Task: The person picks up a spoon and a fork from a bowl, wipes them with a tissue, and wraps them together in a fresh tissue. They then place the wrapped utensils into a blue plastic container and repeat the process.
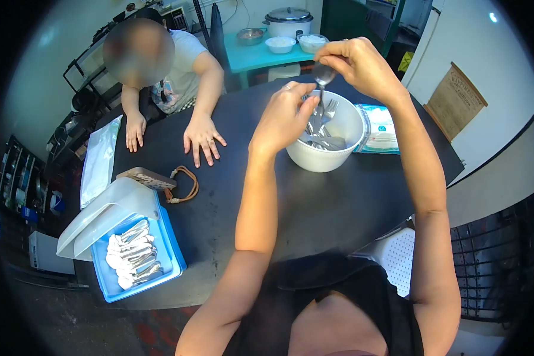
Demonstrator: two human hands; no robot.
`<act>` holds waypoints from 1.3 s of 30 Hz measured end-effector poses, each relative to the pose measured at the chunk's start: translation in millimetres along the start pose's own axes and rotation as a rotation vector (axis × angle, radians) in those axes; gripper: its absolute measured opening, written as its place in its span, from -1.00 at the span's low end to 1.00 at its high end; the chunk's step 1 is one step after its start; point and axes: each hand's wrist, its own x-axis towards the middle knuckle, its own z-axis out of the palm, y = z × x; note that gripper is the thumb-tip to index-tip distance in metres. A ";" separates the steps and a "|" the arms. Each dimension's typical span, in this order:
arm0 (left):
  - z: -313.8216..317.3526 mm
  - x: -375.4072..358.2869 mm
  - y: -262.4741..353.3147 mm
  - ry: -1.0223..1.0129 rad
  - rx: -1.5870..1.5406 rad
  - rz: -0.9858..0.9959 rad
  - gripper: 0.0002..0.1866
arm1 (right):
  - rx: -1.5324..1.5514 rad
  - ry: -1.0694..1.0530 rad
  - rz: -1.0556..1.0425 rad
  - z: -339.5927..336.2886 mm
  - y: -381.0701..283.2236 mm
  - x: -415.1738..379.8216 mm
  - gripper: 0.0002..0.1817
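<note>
A white bowl stands on the dark table and holds several metal forks and spoons. Above it, my right hand pinches a spoon near its bowl end, with the handle pointing down. My left hand is at the bowl's left rim, thumb and fingers closed near the spoon's handle; what lies between them is hidden. Beside the bowl on the right is a packet with white and teal printing.
At the left, a blue container holds several white-wrapped cutlery bundles, its translucent lid propped open. Near it are a phone-like object with a strap and a white plastic packet. Across the table, a person rests both hands flat.
</note>
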 end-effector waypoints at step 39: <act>-70.5 0.7 51.3 0.302 -0.368 -0.076 -0.63 | 0.220 -0.975 0.276 99.9 48.6 -43.6 -0.60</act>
